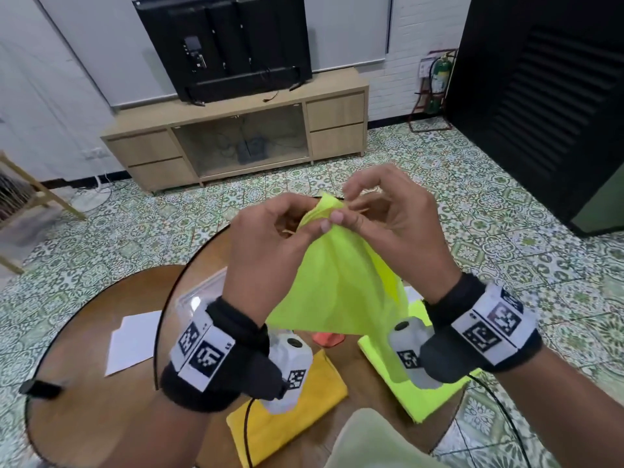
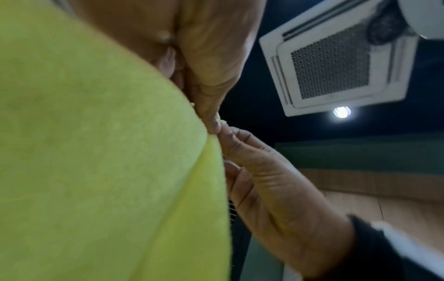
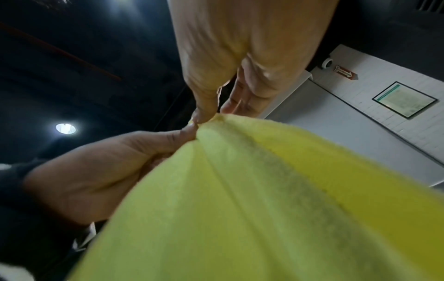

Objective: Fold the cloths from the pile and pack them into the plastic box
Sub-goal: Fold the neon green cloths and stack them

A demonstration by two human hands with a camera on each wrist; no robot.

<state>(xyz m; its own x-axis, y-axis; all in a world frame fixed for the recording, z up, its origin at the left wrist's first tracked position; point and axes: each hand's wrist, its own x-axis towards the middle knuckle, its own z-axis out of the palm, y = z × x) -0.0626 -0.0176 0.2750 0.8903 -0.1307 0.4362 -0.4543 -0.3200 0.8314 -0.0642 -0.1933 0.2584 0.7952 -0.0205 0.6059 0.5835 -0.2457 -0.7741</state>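
- My left hand (image 1: 270, 231) and right hand (image 1: 388, 211) both pinch one top corner of the neon-yellow cloth (image 1: 341, 285), hanging above the surface (image 1: 84, 332).
- I'd slide my fingers apart along the edge, keeping tension, before folding.

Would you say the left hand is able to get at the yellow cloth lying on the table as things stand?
Probably not yet: the left hand is pinching the raised lime cloth together with the right hand. The yellow cloth lies uncovered below its wrist, so letting go should free the way.
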